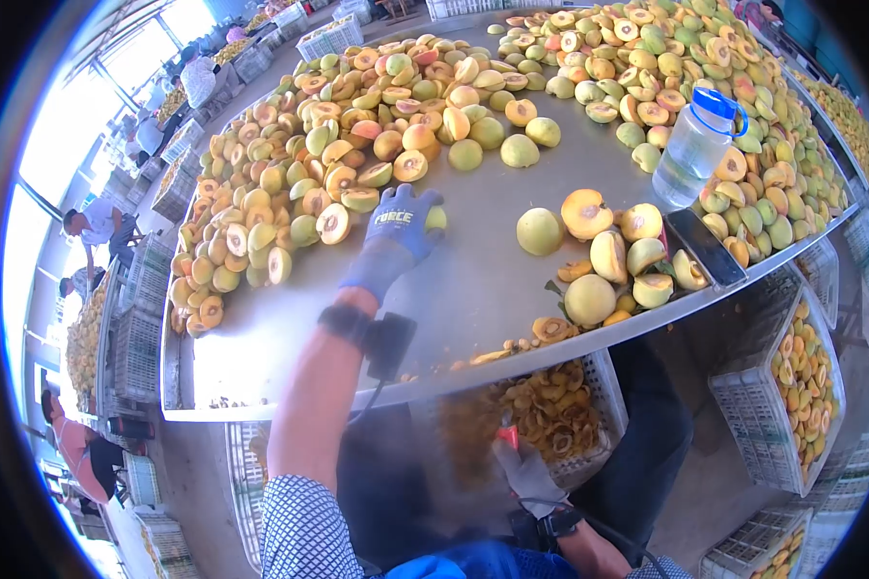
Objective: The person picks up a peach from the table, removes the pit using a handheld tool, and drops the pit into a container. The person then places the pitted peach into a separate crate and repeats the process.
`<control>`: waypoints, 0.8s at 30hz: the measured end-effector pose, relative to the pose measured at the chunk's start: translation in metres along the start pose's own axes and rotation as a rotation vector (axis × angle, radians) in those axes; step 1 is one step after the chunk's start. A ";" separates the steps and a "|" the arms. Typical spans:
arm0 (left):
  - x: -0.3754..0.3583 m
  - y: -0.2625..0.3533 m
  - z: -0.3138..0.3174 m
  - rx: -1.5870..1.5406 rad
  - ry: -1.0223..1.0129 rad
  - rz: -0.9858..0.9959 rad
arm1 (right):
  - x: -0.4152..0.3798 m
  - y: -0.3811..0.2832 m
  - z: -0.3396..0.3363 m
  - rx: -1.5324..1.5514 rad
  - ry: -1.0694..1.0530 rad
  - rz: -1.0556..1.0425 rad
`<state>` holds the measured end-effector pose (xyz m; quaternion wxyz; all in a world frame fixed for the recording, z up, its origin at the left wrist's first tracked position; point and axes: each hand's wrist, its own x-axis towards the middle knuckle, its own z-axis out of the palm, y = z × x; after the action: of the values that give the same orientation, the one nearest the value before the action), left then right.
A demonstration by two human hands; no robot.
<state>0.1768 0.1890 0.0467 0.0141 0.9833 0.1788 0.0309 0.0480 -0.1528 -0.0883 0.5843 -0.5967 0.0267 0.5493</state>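
My left hand (402,230), in a blue glove, reaches out over the metal table (454,265). Its fingers curl round a yellow-green piece of peach (436,220), mostly covered by the glove. Just beyond lies a big heap of halved peaches (333,145), some with the brown pit hollow facing up. Low at the table's front edge, my right hand (533,475) wears a pale grey glove and grips a small red-handled tool (508,436); its working end is blurred. Beneath that tool, a crate (603,405) holds peels and scraps.
A loose group of peaches (589,299) sits at the front right, beside a phone (705,249) and a blue-capped water bottle (690,154). Another heap (758,193) covers the right side. A white crate (758,415) of fruit stands below right. Other people (97,224) sit along the left.
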 end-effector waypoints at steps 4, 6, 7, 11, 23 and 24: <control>-0.051 0.009 -0.018 -1.162 0.094 -0.165 | -0.003 0.003 -0.008 0.132 -0.001 -0.064; -0.089 0.011 -0.024 -1.658 0.153 -0.109 | -0.003 -0.001 -0.018 0.419 -0.174 -0.087; -0.109 0.015 -0.021 -1.582 0.197 -0.089 | -0.004 -0.012 -0.014 0.523 -0.170 -0.038; -0.176 0.044 -0.011 -1.748 0.226 -0.106 | -0.047 -0.076 0.024 -0.156 -0.035 -0.497; -0.243 0.100 -0.011 -2.162 0.369 -0.225 | -0.067 -0.088 0.073 -0.624 0.127 -0.706; -0.245 0.100 -0.010 -2.165 0.374 -0.222 | -0.064 -0.084 0.075 -0.629 0.127 -0.709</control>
<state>-0.0175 0.0091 0.0464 0.8430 0.4093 0.1439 0.3179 0.0325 -0.1114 0.0331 0.5240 -0.7493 -0.3105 0.2601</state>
